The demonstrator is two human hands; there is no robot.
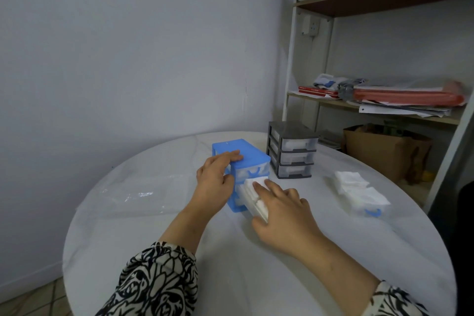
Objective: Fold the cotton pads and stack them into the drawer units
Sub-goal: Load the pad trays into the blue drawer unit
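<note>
We take the blue drawer unit (241, 161) as our landmark; it stands near the middle of the round white table (154, 218). Our left hand (214, 182) rests against its left side, fingers stretched flat over the top edge and the thumb lying down the front corner, so the unit's left face is mostly hidden from us. One clear drawer (252, 200) is pulled out of the unit toward us, packed with white cotton pads (252, 187). Our right hand (279, 210) lies on that drawer, two fingers extended on top of the pads, the others curved over the drawer's near end; how the thumb lies beneath we cannot tell, and the drawer's front is covered by the palm.

Behind and to the right of the blue unit stands a grey drawer unit (292, 151), its three clear drawers closed, with white contents that we can only dimly make out. Further right of the blue unit a second clear drawer (369, 205) sits loose on the table, heaped with more pads (359, 187); only its blue handle shows clearly. Left of the blue unit lies a clear plastic wrapper (133, 195), hard to trace against the white tabletop. Our patterned sleeves (159, 282) are cut off by the lower frame edge.
</note>
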